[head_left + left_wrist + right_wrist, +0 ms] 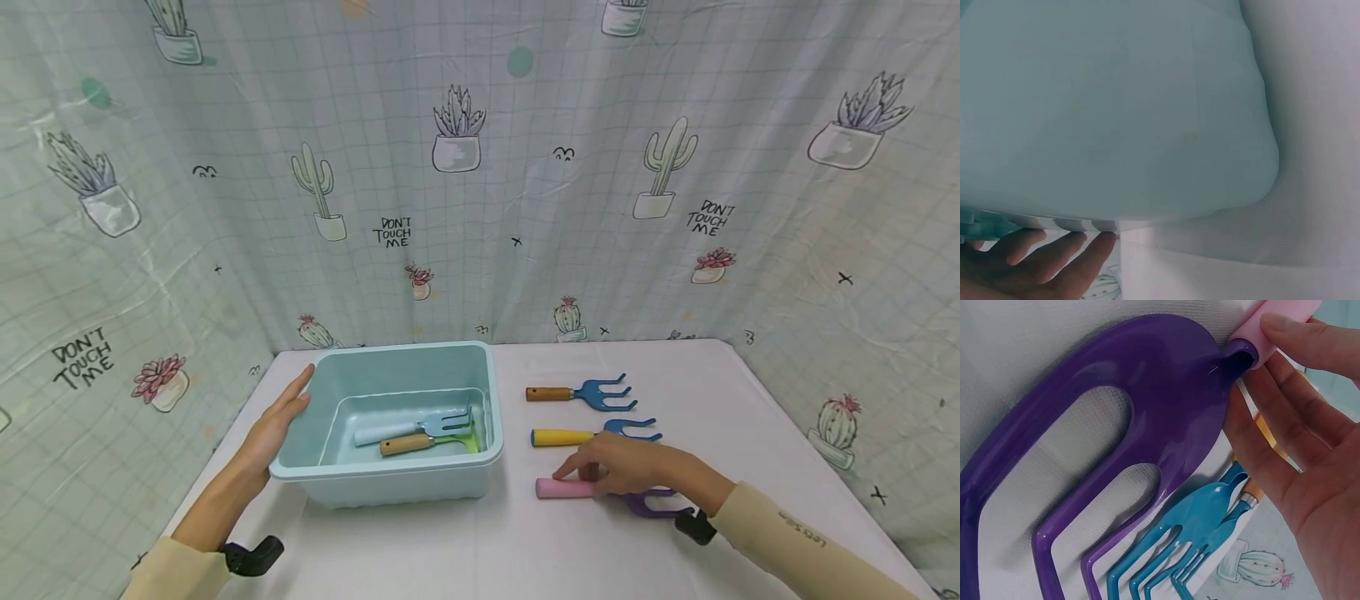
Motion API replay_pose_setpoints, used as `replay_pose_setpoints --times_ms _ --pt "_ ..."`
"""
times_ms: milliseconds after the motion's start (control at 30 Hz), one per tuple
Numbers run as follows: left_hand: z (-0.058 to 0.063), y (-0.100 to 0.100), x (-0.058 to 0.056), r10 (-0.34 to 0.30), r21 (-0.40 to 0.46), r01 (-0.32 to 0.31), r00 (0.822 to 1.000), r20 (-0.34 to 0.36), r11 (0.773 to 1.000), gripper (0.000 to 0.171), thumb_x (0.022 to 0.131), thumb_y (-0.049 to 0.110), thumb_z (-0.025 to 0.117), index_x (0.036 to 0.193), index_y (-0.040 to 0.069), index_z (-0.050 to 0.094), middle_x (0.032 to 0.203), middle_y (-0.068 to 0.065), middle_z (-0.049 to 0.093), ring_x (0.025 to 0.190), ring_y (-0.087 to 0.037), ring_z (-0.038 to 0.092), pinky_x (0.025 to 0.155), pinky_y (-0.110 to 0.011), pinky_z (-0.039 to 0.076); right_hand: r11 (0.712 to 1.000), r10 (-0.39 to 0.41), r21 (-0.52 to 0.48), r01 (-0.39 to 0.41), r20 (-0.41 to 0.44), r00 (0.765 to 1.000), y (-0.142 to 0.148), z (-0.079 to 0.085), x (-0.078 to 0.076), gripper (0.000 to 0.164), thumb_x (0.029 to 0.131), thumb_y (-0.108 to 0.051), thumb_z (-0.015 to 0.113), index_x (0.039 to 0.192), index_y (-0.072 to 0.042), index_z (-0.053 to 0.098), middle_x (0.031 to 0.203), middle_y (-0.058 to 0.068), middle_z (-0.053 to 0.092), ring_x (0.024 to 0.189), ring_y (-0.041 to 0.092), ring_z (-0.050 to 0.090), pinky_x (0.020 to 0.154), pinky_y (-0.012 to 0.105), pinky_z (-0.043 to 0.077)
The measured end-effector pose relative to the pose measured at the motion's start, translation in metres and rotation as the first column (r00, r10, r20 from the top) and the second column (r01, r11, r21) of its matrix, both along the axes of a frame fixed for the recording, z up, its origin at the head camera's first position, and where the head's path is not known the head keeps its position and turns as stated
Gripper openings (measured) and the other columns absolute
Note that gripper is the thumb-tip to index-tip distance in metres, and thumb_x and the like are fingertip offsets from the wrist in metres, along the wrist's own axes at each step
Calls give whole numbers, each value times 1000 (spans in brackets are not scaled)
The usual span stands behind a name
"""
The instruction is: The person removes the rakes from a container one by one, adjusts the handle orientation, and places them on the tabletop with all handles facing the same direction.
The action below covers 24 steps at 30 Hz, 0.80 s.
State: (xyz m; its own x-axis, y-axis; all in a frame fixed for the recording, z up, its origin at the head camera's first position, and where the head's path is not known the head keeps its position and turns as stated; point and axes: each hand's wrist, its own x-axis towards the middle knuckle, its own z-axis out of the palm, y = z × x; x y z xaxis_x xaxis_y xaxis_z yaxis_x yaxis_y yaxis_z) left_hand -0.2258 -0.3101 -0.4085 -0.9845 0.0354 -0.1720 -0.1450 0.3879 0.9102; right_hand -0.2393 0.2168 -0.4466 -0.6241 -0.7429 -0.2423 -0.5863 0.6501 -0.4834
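A hand rake with a pink handle and purple tines lies on the white table. My right hand pinches its handle, the thumb on one side and fingers on the other, as the right wrist view shows. At the left end of a pale blue basin, my left hand rests against the rim with its fingers extended. Inside the basin lie a light blue hand rake and a wooden-handled tool with a green head, partly hidden.
Beyond my right hand lie a yellow-handled blue hand rake and a wooden-handled blue hand rake, side by side. A curtain printed with potted cacti encloses the table at the back and sides.
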Motion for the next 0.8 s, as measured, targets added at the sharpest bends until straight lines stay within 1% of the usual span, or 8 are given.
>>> replay_pose_setpoints --times_ms 133,333,567,700,800 --pt "0 0 0 -3 10 3 1000 -4 1000 60 112 49 27 165 43 0 175 2 -11 161 -40 -13 119 -79 0 1000 2 4 -2 0 1000 -1 2 0 48 90 -10 77 128 -39 72 96 -21 70 88 -1 61 83 26 54" --pt "0 -1 0 -17 19 17 1000 -20 1000 61 112 46 28 165 42 -1 175 2 -12 161 -38 -16 120 -77 -3 999 -32 10 31 43 999 -2 8 0 48 89 -11 78 130 -35 71 96 -16 71 87 0 61 82 26 55" --pt "-1 0 -1 -11 16 11 1000 -20 1000 61 112 47 28 166 40 0 175 3 -11 161 -37 -15 120 -77 -2 999 -24 -32 25 38 999 -1 14 -8 45 93 -7 71 135 -25 69 93 -15 70 86 -2 61 80 22 53" --pt "0 1 0 -6 9 6 1000 -21 1000 61 112 48 28 166 41 0 175 3 -11 161 -38 -15 119 -78 -2 998 -9 -69 10 25 1000 -5 25 -13 43 94 -8 71 136 -19 68 98 -5 74 88 -1 63 79 21 55" --pt "0 1 1 -3 8 3 1000 -23 1000 61 112 48 28 166 41 0 175 2 -11 161 -38 -15 119 -79 -2 995 -6 -96 5 -7 1000 -11 40 -17 43 94 -10 73 136 -17 67 102 -1 75 89 0 65 79 21 56"
